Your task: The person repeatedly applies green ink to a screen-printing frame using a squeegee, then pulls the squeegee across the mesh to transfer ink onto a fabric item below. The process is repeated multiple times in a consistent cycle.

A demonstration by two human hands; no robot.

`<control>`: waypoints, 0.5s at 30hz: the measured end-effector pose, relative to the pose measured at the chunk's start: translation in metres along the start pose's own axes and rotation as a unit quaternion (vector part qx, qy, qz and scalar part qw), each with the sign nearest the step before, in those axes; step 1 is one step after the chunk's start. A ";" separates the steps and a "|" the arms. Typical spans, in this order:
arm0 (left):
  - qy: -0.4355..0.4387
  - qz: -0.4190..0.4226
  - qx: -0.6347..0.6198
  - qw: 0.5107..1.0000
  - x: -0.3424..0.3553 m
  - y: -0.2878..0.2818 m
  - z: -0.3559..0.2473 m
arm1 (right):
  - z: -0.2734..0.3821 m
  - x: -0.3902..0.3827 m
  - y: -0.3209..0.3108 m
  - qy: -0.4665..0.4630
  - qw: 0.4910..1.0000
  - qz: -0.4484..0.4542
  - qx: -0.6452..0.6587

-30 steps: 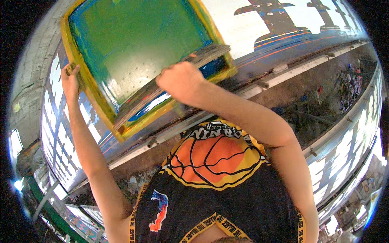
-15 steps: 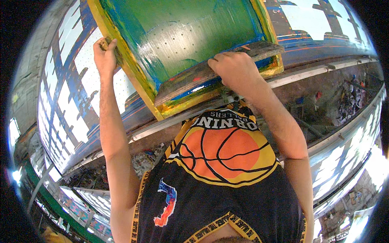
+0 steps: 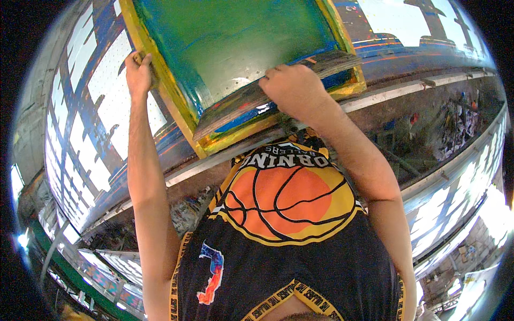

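A screen printing frame [image 3: 171, 111] with yellow-stained edges stands before me, slanted across the top of the view. Its green mesh [image 3: 235, 40] has blue ink smeared along the sides. My left hand [image 3: 140, 75] is closed on the frame's left side, at a small block partly hidden by the fingers. Across the near end of the mesh lies a long wooden squeegee [image 3: 227, 111], dark and ink-stained. My right hand [image 3: 295, 92] grips it near the middle from above, fingers wrapped over its top edge. Blue ink shows between the squeegee and the frame's near edge.
A long printing table [image 3: 385, 54] runs beneath the frame, bearing white cut panels [image 3: 397, 20] on both sides. A pale rail [image 3: 407, 92] follows its near edge. Littered floor [image 3: 455, 125] and another table [image 3: 455, 184] with white panels lie behind me at the right.
The frame, both hands and my torso sit slightly further left in view. The glare on the mesh has shrunk and the dots once visible there have mostly faded. Both grips stay the same.
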State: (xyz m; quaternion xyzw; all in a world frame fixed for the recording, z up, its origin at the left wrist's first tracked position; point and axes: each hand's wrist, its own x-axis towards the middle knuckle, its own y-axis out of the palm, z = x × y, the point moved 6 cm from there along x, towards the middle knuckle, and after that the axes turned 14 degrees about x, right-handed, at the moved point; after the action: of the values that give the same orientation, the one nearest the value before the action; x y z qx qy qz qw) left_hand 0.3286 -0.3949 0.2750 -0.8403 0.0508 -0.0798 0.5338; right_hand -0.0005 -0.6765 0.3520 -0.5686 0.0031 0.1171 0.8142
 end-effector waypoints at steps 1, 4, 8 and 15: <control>-0.005 0.008 0.013 1.000 0.001 0.003 0.002 | -0.001 0.002 0.000 0.001 1.000 0.015 0.009; -0.005 0.006 0.030 1.000 0.002 0.008 0.003 | -0.005 0.008 -0.003 0.010 0.999 0.046 0.005; -0.026 0.006 0.050 0.998 -0.001 0.007 0.001 | 0.000 0.013 -0.012 0.034 0.997 0.064 -0.010; -0.025 0.009 0.001 1.000 -0.009 0.000 -0.008 | 0.020 -0.007 -0.020 0.073 0.997 0.012 -0.002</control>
State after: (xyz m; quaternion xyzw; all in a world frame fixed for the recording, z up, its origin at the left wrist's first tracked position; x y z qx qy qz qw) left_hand 0.3178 -0.3998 0.2779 -0.8411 0.0448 -0.0535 0.5363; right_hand -0.0058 -0.6661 0.3789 -0.5769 0.0693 0.0854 0.8093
